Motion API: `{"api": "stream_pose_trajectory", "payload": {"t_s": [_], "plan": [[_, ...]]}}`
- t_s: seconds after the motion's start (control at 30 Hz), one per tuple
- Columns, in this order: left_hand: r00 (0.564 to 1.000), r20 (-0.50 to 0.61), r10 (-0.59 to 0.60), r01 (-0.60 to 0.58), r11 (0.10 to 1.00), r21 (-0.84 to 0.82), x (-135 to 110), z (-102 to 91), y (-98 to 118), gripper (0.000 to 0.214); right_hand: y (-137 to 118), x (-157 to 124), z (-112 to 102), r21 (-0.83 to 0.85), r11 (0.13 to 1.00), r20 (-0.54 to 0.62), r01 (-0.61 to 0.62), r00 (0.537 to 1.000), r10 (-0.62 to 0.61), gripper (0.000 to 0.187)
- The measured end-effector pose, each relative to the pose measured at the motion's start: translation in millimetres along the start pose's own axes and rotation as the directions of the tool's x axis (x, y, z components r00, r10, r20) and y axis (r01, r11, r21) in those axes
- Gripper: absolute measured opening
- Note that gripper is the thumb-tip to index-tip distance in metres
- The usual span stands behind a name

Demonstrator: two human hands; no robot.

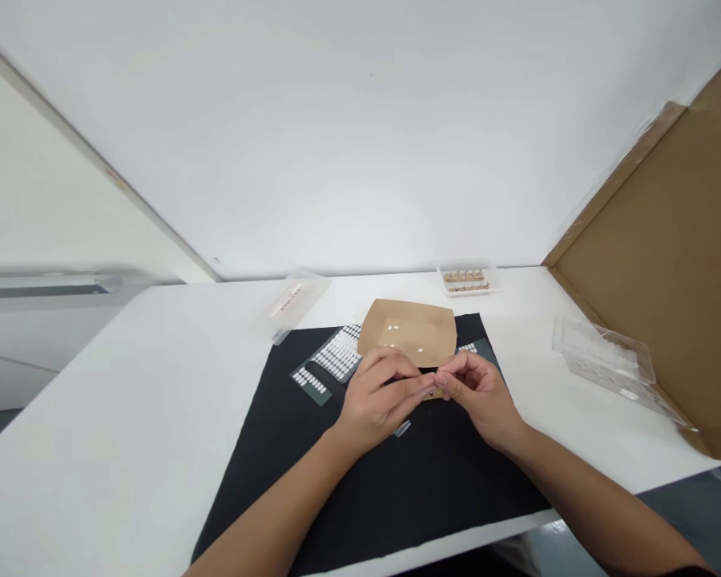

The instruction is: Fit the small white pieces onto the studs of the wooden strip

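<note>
Where they meet just before the brown tray (408, 330), left hand (377, 398) and right hand (479, 394) pinch a tiny piece (433, 392) with curled fingertips; its axis is too small to tell.

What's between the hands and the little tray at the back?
A brown paper dish lies there, then bare table; the head view shows it.
</note>
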State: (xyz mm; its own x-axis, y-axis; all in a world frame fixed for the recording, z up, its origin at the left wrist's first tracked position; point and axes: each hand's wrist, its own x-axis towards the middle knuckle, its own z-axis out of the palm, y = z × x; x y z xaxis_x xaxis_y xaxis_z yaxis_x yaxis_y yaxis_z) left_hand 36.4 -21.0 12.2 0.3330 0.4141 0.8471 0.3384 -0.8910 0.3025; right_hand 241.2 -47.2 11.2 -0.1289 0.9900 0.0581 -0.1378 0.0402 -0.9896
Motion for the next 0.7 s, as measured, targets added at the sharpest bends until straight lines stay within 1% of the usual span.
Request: {"api": "stream_pose_trajectory", "payload": {"t_s": [0.17,0.27,0.47,0.6,0.7], "plan": [[0.998,0.010,-0.068,0.069,0.997,-0.030,2.5,-3.1,0.2,0.017,1.8,1.1,-1.3,0.031,1.000,0.026,0.001,1.000,-0.002,0.032],[0.996,0.003,-0.094,0.094,0.994,-0.063,4.7,-4.7,1.8,0.014,5.6,1.8,-2.4,0.021,0.999,0.029,0.037,0.999,-0.038,0.028],[0.994,0.036,-0.107,0.111,0.986,-0.125,5.9,-4.9,4.2,0.013,5.5,-0.2,-4.2,-0.112,0.982,0.041,0.153,0.988,-0.149,0.020],[0.991,0.054,-0.124,0.131,0.978,-0.165,4.6,-5.0,3.1,0.010,4.2,-2.5,-5.5,-0.245,0.925,0.093,0.290,0.957,-0.276,0.016],[0.987,0.077,-0.138,0.150,0.975,-0.165,2.9,-4.9,1.0,0.008,5.4,-2.5,-6.1,-0.355,0.870,0.116,0.343,0.939,-0.323,0.013]]}}
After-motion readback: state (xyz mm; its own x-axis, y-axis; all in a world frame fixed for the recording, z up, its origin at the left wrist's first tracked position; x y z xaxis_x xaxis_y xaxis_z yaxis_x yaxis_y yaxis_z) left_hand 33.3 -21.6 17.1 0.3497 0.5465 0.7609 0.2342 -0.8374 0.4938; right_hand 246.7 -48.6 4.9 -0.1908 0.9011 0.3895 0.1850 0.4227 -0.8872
